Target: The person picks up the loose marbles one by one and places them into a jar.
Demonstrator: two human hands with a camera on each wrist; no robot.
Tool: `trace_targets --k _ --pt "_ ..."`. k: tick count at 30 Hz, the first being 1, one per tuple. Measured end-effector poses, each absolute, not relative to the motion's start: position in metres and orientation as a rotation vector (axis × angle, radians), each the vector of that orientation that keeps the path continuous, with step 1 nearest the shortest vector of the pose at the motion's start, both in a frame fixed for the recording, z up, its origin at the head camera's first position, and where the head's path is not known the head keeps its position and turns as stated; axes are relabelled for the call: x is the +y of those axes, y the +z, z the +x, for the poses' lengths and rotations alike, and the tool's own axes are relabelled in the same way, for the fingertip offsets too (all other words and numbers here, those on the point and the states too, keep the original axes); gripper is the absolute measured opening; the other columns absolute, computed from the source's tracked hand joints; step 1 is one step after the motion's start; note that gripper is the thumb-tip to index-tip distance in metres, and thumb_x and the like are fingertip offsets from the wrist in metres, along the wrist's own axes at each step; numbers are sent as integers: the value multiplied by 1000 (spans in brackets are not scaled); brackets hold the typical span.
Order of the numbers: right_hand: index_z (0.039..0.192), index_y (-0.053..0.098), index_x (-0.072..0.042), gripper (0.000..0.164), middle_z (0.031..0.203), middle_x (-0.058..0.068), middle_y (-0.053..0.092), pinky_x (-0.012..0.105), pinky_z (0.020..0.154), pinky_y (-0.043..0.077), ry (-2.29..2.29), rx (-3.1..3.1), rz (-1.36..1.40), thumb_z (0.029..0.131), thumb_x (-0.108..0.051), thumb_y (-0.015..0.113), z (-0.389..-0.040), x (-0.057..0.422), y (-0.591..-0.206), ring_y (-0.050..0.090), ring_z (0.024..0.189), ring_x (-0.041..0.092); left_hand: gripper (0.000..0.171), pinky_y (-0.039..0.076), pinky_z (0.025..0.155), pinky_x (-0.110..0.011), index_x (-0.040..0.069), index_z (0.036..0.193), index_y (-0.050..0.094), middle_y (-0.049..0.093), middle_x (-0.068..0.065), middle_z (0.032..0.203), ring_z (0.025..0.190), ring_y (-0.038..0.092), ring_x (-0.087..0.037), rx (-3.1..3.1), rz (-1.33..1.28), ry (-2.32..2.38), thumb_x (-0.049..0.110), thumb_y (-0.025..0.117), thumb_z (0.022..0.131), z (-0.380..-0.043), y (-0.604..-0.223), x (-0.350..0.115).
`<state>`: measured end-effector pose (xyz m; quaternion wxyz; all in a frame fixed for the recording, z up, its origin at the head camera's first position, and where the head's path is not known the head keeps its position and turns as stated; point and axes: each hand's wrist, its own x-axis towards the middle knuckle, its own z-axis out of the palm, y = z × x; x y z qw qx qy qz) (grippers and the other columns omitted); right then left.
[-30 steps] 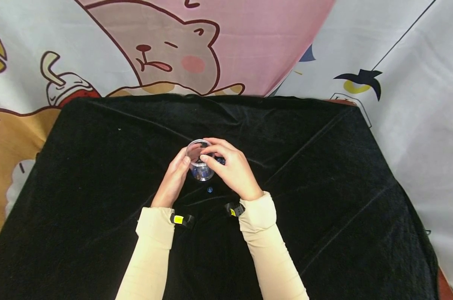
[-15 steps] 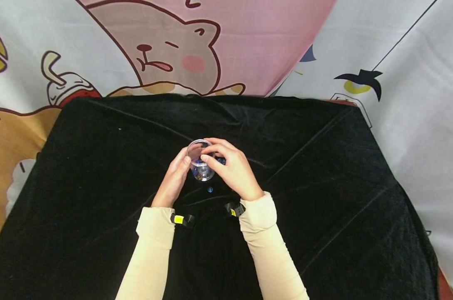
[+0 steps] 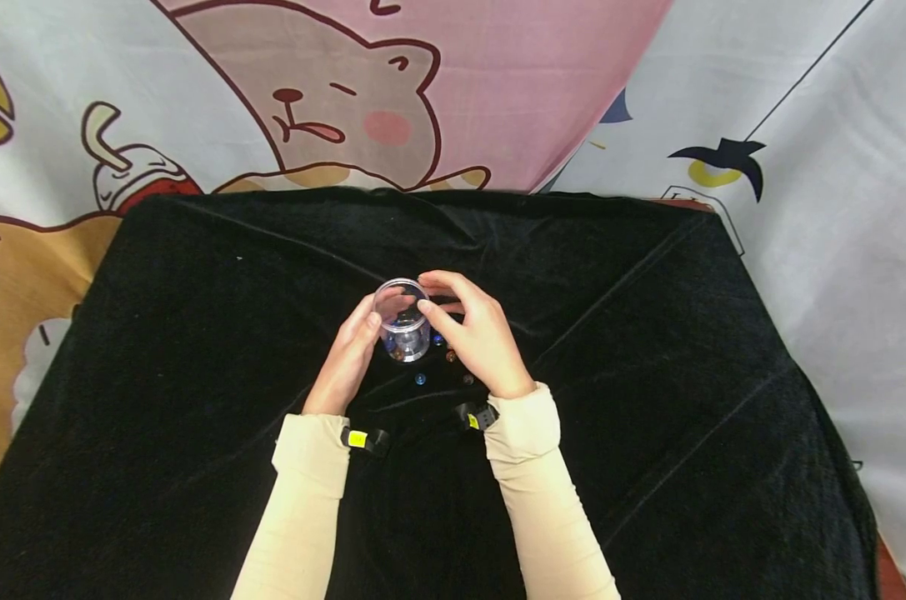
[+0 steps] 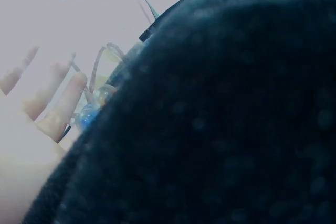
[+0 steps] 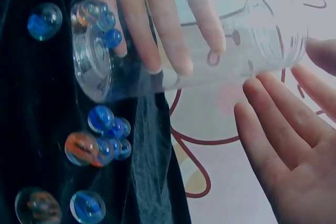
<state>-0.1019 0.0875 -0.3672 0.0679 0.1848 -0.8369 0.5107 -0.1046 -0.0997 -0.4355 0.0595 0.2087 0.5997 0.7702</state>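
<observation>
Right hand (image 3: pixel 477 327) just drawn back to the rim of the clear jar (image 3: pixel 417 342), fingers parted, seemingly empty.
Left hand (image 3: pixel 353 340) grips it; loose marbles (image 5: pixel 101 119) alongside tell us work remains.

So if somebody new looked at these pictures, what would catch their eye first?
Probably the big cartoon bear on the printed backdrop, behind the black cloth. Next, the clear jar near the middle, in the grip of the left hand, with the right hand by its rim. Then the blue and orange marbles, some inside the jar, others loose on the cloth beside it.
</observation>
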Motion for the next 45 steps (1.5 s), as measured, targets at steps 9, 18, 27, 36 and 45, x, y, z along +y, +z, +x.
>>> trace_targets --k 9,18,27,36,45 --pt "117 55 -18 31 111 -9 58 29 83 45 1493 -2524 527 88 -32 54 -104 98 -369 54 97 2 46 19 100 -50 6 133 36 41 -23 130 124 34 -32 1802 635 2333 33 34 96 -104 -435 -100" --pt "111 59 -16 27 105 -9 60 24 79 46 1469 -2526 490 88 -30 55 -106 105 -370 56 89 1 42 18 101 -49 7 132 37 43 -20 130 124 35 -30 1819 641 2325 28 31 96 -105 -435 -100" --pt "106 61 -16 25 100 -10 60 21 77 46 1452 -2551 462 88 -31 55 -108 109 -373 56 86 1 44 19 102 -47 8 132 37 43 -19 130 124 35 -28 1847 616 2310 33 33 96 -104 -433 -100" --pt "106 62 -15 23 98 -8 61 25 76 47 1432 -2621 429 87 -27 57 -110 115 -376 57 85 5 41 17 100 -52 2 133 33 39 -24 131 124 32 -34 1861 640 2282 20 26 97 -97 -415 -99" --pt "106 62 -14 22 96 -8 61 22 74 47 1428 -2684 396 86 -24 58 -111 118 -381 57 82 4 43 19 100 -50 1 133 33 39 -24 131 124 32 -34 1859 641 2278 25 28 97 -97 -416 -99"
